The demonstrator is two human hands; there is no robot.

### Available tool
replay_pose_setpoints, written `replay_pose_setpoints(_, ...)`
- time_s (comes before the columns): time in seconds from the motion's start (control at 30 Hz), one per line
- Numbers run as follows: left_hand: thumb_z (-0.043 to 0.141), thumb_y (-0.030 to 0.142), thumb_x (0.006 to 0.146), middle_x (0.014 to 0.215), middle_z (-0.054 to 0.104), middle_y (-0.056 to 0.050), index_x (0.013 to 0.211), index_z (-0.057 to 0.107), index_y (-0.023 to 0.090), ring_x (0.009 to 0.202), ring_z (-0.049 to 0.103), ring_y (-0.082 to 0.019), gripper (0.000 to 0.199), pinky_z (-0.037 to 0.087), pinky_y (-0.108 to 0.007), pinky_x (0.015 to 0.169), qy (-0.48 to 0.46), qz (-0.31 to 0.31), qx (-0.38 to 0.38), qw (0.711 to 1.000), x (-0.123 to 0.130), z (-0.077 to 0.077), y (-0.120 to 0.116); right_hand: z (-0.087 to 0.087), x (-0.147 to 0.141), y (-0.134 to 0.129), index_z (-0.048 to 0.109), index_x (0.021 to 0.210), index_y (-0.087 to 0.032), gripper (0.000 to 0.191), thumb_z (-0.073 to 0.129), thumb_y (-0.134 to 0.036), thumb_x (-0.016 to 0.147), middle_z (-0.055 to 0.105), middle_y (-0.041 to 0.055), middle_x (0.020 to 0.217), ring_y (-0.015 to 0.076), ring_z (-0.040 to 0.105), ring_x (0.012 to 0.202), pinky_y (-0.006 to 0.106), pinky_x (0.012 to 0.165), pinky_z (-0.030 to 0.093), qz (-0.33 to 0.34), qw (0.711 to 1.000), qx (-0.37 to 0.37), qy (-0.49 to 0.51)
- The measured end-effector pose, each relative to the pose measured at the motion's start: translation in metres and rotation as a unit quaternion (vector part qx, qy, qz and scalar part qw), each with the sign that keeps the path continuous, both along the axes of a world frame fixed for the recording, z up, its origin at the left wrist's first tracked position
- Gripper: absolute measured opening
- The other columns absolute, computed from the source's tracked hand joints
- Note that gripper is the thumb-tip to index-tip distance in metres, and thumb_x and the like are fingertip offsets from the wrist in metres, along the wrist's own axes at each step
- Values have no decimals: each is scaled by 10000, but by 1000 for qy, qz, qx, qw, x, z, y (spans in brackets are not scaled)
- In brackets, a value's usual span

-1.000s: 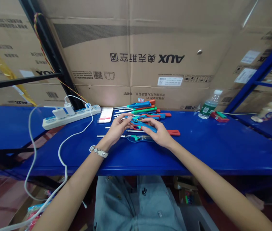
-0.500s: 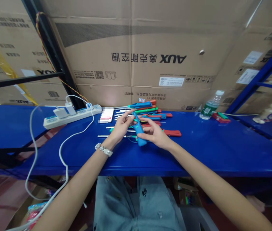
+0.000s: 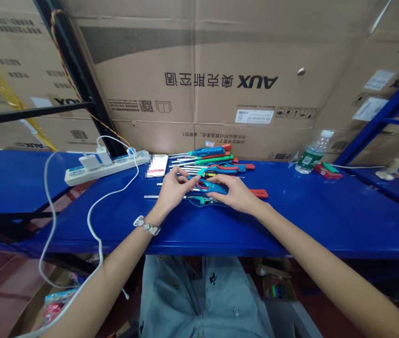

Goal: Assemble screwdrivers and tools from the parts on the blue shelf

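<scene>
A blue lighter casing [image 3: 216, 188] with a red trigger lies level between my hands. My right hand [image 3: 236, 191] has its fingers closed round the wide end. My left hand [image 3: 175, 188] pinches at the narrow end, thumb and fingers together. Just in front, an opened lighter with green inner parts [image 3: 202, 201] and a long metal tube lies on the blue table. Behind my hands is a pile of lighters with blue, green and red handles [image 3: 215, 159]. A yellow and black screwdriver [image 3: 209, 174] lies behind the casing.
A white power strip [image 3: 105, 168] with plugs and cables is at the left, beside a phone [image 3: 157, 165]. A water bottle [image 3: 312, 152] and a red box [image 3: 328, 172] stand at the right. A large cardboard box [image 3: 199, 103] rises behind the blue table [image 3: 291, 225].
The blue casing has turned from steeply tilted to nearly level. The opened lighter beneath it now shows more fully. Both hands remain at the casing.
</scene>
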State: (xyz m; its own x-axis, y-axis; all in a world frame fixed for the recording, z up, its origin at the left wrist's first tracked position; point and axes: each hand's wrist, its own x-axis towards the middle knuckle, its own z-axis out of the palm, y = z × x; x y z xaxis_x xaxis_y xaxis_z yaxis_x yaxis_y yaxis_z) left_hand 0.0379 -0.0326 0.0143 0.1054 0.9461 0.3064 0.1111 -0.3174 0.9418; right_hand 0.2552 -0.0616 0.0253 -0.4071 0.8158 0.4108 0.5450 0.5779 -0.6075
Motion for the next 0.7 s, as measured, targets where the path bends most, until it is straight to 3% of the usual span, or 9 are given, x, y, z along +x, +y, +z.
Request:
replay_pose_setpoints(0.17, 809, 409, 765, 582, 698, -21, 798, 531, 202, 502, 629, -139, 348, 452, -256, 511, 24, -37, -10, 999, -10, -2, -5, -5, 1, 5, 713, 1093, -205, 371, 836, -330, 765, 746, 73, 1071, 255, 697, 1005, 427, 908, 534, 27, 997, -73, 26)
replay_pose_setpoints(0.37, 804, 478, 766, 623, 726, -56, 799, 635, 183, 531, 627, -164, 341, 432, -272, 516, 90, 1, -24, 996, -22, -4, -7, -5, -2, 5, 729, 1062, -194, 352, 836, -346, 764, 757, 77, 1048, 246, 694, 972, 431, 900, 534, 31, 994, -95, 36)
replay_pose_setpoints(0.53, 759, 466, 813, 635, 687, -31, 746, 696, 185, 578, 583, -165, 296, 410, -276, 545, 179, 35, 74, 980, -34, -6, -9, -7, -2, 7, 735, 1047, -202, 354, 848, -371, 757, 746, 74, 1057, 248, 678, 990, 426, 904, 522, 39, 996, -82, 11)
replay_pose_setpoints(0.7, 707, 362, 859, 856, 710, -60, 824, 784, 223, 776, 632, -198, 163, 472, -321, 699, 229, -8, 156, 961, -40, -10, -6, -14, -4, 9, 734, 1040, -210, 313, 839, -350, 781, 712, 63, 1027, 236, 661, 960, 421, 901, 515, 48, 997, -58, -16)
